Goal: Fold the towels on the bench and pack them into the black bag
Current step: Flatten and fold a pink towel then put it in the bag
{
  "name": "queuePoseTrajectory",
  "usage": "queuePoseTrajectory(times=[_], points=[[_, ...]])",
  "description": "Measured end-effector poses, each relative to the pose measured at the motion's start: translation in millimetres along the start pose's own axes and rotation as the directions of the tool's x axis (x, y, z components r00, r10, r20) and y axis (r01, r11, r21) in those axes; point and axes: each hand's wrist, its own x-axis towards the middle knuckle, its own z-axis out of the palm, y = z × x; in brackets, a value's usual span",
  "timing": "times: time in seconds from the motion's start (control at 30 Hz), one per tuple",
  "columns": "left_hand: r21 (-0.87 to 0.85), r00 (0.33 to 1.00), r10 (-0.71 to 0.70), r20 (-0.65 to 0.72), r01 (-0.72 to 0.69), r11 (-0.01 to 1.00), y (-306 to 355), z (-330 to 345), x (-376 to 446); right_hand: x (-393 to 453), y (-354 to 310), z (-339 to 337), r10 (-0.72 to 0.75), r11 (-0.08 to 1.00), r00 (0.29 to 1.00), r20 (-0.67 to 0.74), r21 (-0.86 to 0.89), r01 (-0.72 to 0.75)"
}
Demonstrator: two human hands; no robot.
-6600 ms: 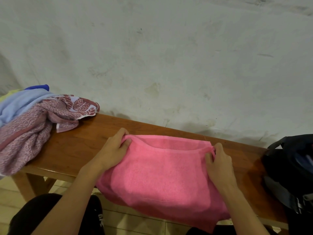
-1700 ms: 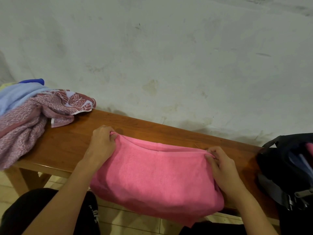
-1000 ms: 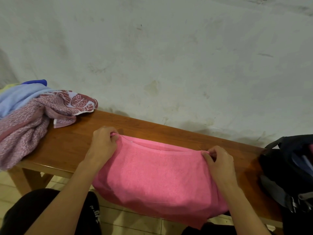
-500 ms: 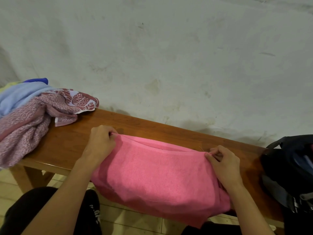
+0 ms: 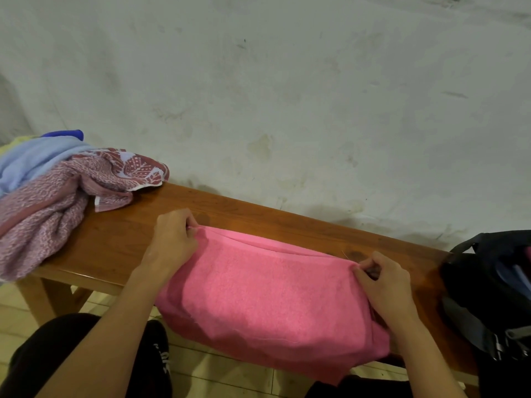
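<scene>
A: Change noted: little; the hands have crept slightly along the pink towel's [image 5: 267,294] far edge.

B: Left hand [image 5: 172,239], right hand [image 5: 385,280]: each pinches a corner on the bench [image 5: 115,239]. Step: folding. Next: probably another fold, then the black bag [image 5: 488,282].

We see a pink towel [image 5: 267,294] lying doubled across the middle of the wooden bench [image 5: 115,242], its far edge running along the seat and its near part hanging over the front edge toward the floor. Its two far corners are pinched up. At the bench's left end a heap of unfolded towels [image 5: 51,193] lies crumpled: a light blue one, a mauve knobbly one and a red leaf-patterned one. The black bag [image 5: 488,288] sits open at the right end, with cloth showing inside.
</scene>
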Motion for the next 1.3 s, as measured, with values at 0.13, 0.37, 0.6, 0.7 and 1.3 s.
queuePoseTrajectory(times=[0.13, 0.37, 0.6, 0.7, 1.3], points=[[-0.009, 0.999, 0.032, -0.015, -0.032, 0.999, -0.7, 0.1, -1.9, -0.7, -2.5, 0.8, -0.015, 1.000, 1.000, 0.001, 0.005, 0.015], [-0.114, 0.992, 0.002, -0.128, -0.017, 0.993, 4.6, 1.6, -5.3, 7.8, -4.2, -1.3, 0.043, 0.998, 0.996, -0.076, 0.038, -0.040], [-0.248, 0.983, 0.038, -0.179, -0.082, 0.965, 7.2, -5.5, -3.0, 10.6, -16.9, -9.7, -0.004, 0.999, 0.997, -0.073, 0.039, 0.006], [-0.282, 0.979, 0.042, -0.202, -0.099, 0.954, 10.5, -14.6, -0.4, 14.0, -27.3, -17.6, -0.021, 0.991, 0.990, -0.136, 0.130, 0.039], [-0.396, 0.876, 0.209, -0.435, -0.395, 0.829, 125.9, -125.5, 29.7, 55.6, -137.6, -135.7, -0.104, 0.815, 0.912, -0.396, 0.491, 0.306]])
